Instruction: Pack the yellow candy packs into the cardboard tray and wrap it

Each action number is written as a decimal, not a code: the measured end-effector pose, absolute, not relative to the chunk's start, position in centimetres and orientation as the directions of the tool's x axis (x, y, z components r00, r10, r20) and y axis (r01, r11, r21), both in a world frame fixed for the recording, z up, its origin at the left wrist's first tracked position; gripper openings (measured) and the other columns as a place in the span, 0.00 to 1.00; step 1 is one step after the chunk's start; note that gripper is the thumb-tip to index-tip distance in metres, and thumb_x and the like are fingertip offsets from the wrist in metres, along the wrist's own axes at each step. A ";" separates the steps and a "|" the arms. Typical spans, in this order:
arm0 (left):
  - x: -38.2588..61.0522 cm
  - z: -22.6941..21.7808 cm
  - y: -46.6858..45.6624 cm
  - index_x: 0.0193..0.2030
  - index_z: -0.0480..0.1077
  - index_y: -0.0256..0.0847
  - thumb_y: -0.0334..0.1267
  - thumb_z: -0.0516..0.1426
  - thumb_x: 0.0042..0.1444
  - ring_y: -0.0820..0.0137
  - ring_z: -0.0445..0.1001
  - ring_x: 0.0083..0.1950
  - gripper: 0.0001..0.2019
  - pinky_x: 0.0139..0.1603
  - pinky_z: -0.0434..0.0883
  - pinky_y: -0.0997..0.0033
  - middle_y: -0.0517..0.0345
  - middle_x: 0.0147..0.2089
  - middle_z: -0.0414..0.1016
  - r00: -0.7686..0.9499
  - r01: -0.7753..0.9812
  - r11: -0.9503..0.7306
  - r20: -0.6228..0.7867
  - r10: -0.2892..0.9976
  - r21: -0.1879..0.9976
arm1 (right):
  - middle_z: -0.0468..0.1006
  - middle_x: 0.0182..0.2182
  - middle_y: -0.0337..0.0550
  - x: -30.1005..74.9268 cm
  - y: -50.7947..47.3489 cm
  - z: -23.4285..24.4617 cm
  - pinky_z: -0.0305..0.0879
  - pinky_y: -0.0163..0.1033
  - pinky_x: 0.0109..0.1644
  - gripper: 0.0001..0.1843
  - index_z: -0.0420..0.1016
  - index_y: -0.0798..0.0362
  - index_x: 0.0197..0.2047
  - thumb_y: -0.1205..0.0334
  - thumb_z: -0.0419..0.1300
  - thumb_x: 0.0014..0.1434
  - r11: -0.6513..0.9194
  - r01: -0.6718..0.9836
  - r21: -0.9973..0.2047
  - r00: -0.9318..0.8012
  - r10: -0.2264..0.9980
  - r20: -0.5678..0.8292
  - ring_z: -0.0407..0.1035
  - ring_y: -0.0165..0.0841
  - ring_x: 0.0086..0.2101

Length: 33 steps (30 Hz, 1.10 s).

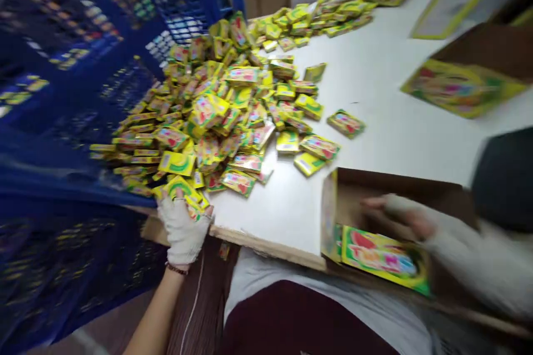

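Note:
My left hand (183, 227), in a white fingerless glove, is closed on small yellow boxes (183, 188) at the front edge of a big pile. The pile of small printed boxes (216, 111) spreads over the white table. My right hand (410, 222), also gloved and blurred by motion, reaches inside an open cardboard carton (328, 216) at the table's front edge. Its fingers are apart, and I see nothing held in them. A larger yellow-green printed box or panel (383, 258) with fruit pictures sits at the carton's near side, below this hand.
A blue plastic crate (137, 177) leans tipped at the left, beside the pile. Farther back lie more small boxes (300, 25). Another open printed carton (466, 86) stands on the white table (387, 138) at the right. A dark blurred shape (506, 177) is near my right arm.

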State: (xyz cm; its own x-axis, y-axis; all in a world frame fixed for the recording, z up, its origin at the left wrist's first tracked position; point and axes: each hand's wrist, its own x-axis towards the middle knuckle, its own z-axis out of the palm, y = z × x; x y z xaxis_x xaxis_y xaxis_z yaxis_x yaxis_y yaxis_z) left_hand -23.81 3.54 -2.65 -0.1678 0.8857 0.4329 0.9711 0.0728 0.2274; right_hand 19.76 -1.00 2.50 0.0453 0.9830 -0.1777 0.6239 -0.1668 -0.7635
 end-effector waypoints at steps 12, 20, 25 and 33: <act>-15.0 -1.9 2.5 0.71 0.55 0.37 0.36 0.55 0.58 0.48 0.56 0.73 0.33 0.72 0.59 0.43 0.38 0.72 0.56 -0.003 0.870 -0.218 0.448 0.894 0.442 | 0.81 0.43 0.50 17.1 -0.3 4.0 0.72 0.48 0.47 0.35 0.77 0.53 0.42 0.30 0.46 0.59 -0.402 0.383 -0.832 0.027 0.905 -0.425 0.75 0.46 0.45; -11.1 1.0 1.2 0.70 0.57 0.44 0.42 0.61 0.59 0.57 0.62 0.71 0.33 0.73 0.60 0.57 0.47 0.71 0.61 -0.053 0.448 -0.096 0.134 0.990 0.889 | 0.76 0.28 0.40 20.1 -2.1 6.2 0.63 0.38 0.28 0.17 0.69 0.49 0.39 0.46 0.59 0.52 -0.324 0.723 -0.610 0.035 0.899 -0.436 0.69 0.35 0.26; -8.2 1.8 1.8 0.67 0.61 0.45 0.44 0.67 0.54 0.56 0.65 0.69 0.35 0.69 0.65 0.57 0.46 0.68 0.66 0.133 -0.068 0.107 -0.097 0.986 0.992 | 0.75 0.29 0.40 22.6 -2.5 5.6 0.62 0.35 0.28 0.19 0.70 0.51 0.35 0.43 0.63 0.52 -0.417 0.561 -0.715 -0.124 0.811 -0.571 0.67 0.33 0.29; -4.6 3.4 2.0 0.61 0.65 0.44 0.43 0.70 0.51 0.58 0.70 0.65 0.32 0.67 0.67 0.56 0.47 0.63 0.70 0.344 -0.336 0.296 -0.176 0.922 0.894 | 0.80 0.35 0.46 20.1 -1.3 5.4 0.70 0.40 0.37 0.22 0.78 0.53 0.36 0.42 0.58 0.57 -0.373 0.507 -0.777 -0.261 0.792 -0.552 0.72 0.39 0.35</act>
